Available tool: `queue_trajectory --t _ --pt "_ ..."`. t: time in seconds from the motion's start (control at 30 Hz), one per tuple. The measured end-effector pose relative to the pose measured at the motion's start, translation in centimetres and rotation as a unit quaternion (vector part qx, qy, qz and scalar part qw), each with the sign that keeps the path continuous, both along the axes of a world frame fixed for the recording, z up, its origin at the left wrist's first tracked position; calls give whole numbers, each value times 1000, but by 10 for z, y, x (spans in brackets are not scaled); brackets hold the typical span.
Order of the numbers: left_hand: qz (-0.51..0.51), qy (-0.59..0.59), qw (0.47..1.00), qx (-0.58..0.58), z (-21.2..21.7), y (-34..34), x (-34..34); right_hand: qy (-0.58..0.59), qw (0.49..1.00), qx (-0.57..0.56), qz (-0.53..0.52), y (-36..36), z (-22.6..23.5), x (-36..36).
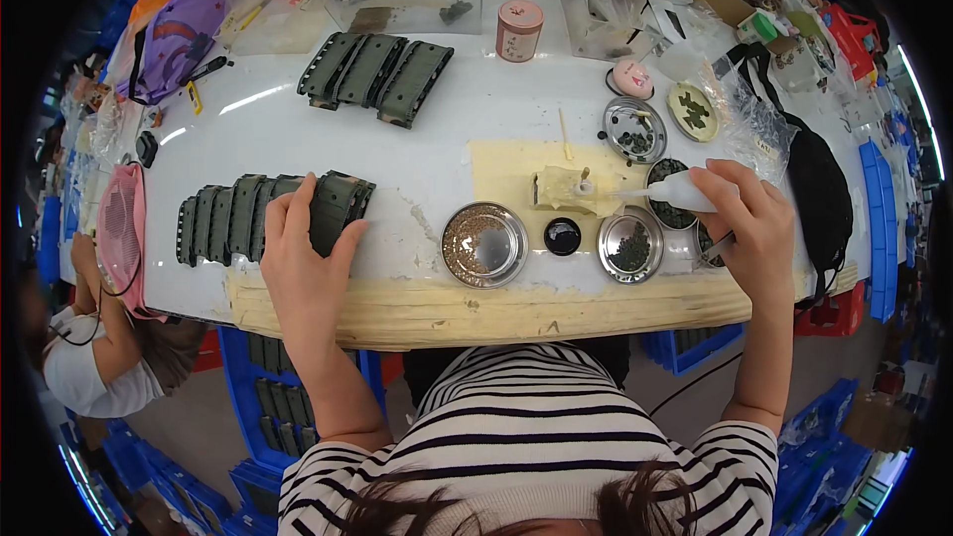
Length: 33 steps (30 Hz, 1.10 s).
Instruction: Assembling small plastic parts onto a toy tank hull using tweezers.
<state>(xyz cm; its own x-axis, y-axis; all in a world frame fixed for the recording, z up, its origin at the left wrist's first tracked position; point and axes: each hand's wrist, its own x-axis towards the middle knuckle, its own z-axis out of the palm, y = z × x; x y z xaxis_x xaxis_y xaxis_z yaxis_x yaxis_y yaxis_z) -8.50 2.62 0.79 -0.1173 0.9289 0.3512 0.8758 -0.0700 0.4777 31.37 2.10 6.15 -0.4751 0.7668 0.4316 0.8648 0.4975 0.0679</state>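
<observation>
My left hand (306, 243) grips the end piece of a row of dark green ribbed plastic parts (223, 221), thumb on its right side and fingers over its top. My right hand (749, 223) is closed around a white squeeze bottle (685, 192), whose thin nozzle points left toward a tape-covered block (576, 189) with a small upright peg. Something metallic and slim, perhaps tweezers, shows under the right fingers. Near the block are a round black pot (563, 236), a tin of small brass-coloured pieces (462, 248) and a tin of small dark green pieces (629, 246).
More ribbed green parts (375, 74) lie farther back, left of a pink canister (519, 30). At the right are a dish of green pieces (694, 111) and a black bag (822, 189). Yellow tape (496, 316) covers the front edge. Another person's arm (107, 323) shows at left.
</observation>
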Motion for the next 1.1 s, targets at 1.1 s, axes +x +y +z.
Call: queue_trajectory --t 1.1 --pt "29 15 999 -9 -4 0 5 -58 998 -6 -10 4 14 -3"
